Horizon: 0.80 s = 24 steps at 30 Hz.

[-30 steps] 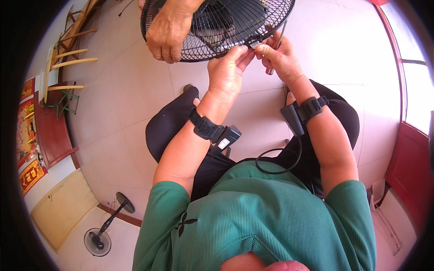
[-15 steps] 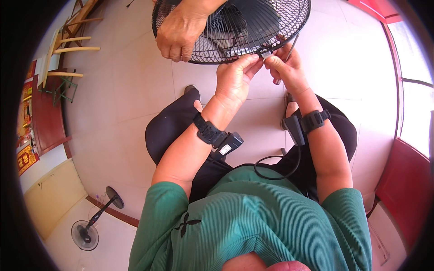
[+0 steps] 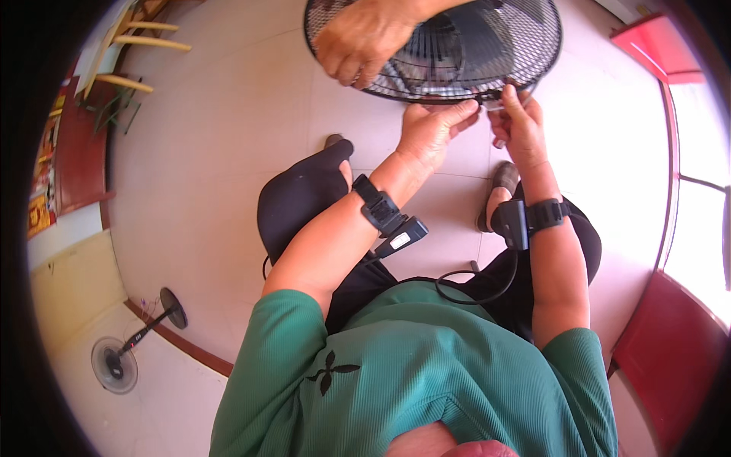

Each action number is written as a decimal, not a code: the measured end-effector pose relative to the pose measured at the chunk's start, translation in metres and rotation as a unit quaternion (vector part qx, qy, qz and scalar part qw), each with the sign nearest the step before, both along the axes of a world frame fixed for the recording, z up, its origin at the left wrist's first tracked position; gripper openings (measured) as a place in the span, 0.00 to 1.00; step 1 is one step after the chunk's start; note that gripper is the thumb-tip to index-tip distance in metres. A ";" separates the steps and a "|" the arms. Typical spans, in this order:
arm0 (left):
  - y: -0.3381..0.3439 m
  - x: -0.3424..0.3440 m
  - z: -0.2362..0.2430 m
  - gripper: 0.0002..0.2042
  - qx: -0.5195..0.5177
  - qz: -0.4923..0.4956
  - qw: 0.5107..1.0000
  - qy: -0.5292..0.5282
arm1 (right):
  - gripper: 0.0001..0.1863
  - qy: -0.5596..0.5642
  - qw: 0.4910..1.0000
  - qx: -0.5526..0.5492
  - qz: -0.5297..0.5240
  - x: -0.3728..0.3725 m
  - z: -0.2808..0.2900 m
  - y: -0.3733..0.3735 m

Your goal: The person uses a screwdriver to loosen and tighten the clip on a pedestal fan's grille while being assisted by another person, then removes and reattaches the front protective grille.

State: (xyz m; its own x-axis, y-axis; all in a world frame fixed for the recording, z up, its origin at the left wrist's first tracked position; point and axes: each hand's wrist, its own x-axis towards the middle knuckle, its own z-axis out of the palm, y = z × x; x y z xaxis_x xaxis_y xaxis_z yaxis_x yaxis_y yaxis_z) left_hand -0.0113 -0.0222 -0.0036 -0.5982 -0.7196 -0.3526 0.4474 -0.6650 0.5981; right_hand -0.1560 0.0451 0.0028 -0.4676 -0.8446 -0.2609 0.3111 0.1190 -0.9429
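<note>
- A round black wire-mesh fan guard is held up in front of the person, tilted, its upper part cut off by the view's edge.
- The left hand is at the guard's near rim, thumb and fingers drawn narrow, thumb tip touching; I cannot tell whether it grips.
- The right hand pinches the same rim just right of the left hand, thumb on top and fingers curled beneath.
- Between the two hands, on the guard's rim, sits a small pale clip, partly hidden by fingers.
- A co-worker's hand lies over the guard's left part, fingers curled over its edge.
- Well left of the guard stands a pale wooden stool with round legs.
- Far to the guard's lower left is a black pedestal fan with a clear round head.
</note>
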 end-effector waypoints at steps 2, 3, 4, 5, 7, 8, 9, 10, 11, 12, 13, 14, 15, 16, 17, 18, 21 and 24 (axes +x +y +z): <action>-0.003 0.008 -0.002 0.07 -0.003 -0.049 0.998 0.033 | 0.19 -0.016 1.000 0.001 0.004 -0.006 -0.003 0.002; -0.004 0.013 -0.006 0.08 -0.002 -0.054 0.998 0.036 | 0.19 -0.016 1.000 -0.005 0.003 -0.008 -0.005 0.002; -0.005 0.020 -0.010 0.09 -0.002 -0.059 0.998 0.039 | 0.18 -0.018 1.000 -0.007 -0.007 -0.006 -0.007 0.003; -0.006 0.026 -0.014 0.10 -0.003 -0.063 0.997 0.042 | 0.18 -0.025 0.999 -0.010 -0.019 -0.006 -0.012 0.003; -0.005 0.031 -0.027 0.12 -0.062 0.014 0.998 0.011 | 0.17 -0.015 1.000 0.001 0.006 -0.013 -0.020 0.004; -0.007 0.035 -0.036 0.14 -0.099 0.029 0.994 -0.021 | 0.17 -0.013 1.000 -0.012 0.003 -0.015 -0.025 0.005; -0.009 0.035 -0.046 0.16 -0.133 0.042 0.989 -0.047 | 0.17 -0.007 1.000 -0.023 -0.002 -0.016 -0.032 0.007; -0.010 0.033 -0.049 0.16 -0.122 0.059 0.991 -0.015 | 0.17 -0.007 1.000 -0.023 -0.007 -0.015 -0.032 0.006; -0.012 0.030 -0.049 0.16 -0.112 0.073 0.991 0.020 | 0.17 -0.006 1.000 -0.022 -0.014 -0.015 -0.030 0.005; -0.014 0.031 -0.049 0.19 -0.088 0.071 0.993 0.042 | 0.15 -0.011 0.999 -0.025 -0.019 -0.011 -0.025 0.005; -0.016 0.031 -0.039 0.22 -0.047 0.089 0.994 0.044 | 0.14 -0.016 0.999 -0.026 -0.025 -0.009 -0.021 0.007; -0.018 0.028 -0.036 0.25 -0.053 0.101 0.993 0.016 | 0.14 -0.020 0.999 -0.036 -0.030 -0.010 -0.022 0.008; -0.019 0.021 -0.037 0.27 -0.059 0.112 0.992 -0.013 | 0.13 -0.025 0.998 -0.046 -0.036 -0.014 -0.023 0.008; -0.016 0.023 -0.034 0.29 -0.049 0.136 0.988 -0.053 | 0.14 -0.042 0.997 -0.051 -0.027 -0.013 -0.024 0.008; -0.018 0.023 -0.030 0.29 -0.040 0.165 0.984 -0.054 | 0.16 -0.030 0.998 -0.049 -0.028 -0.013 -0.025 0.006; -0.015 0.021 -0.027 0.29 -0.025 0.191 0.980 -0.057 | 0.16 -0.042 0.997 -0.052 -0.029 -0.011 -0.027 0.005; -0.017 0.009 -0.027 0.30 -0.037 0.255 0.965 0.039 | 0.18 -0.057 0.997 -0.051 -0.014 -0.012 -0.025 0.006; -0.015 -0.001 -0.026 0.31 0.016 0.262 0.963 0.063 | 0.18 -0.058 0.998 -0.011 -0.022 -0.016 -0.025 0.008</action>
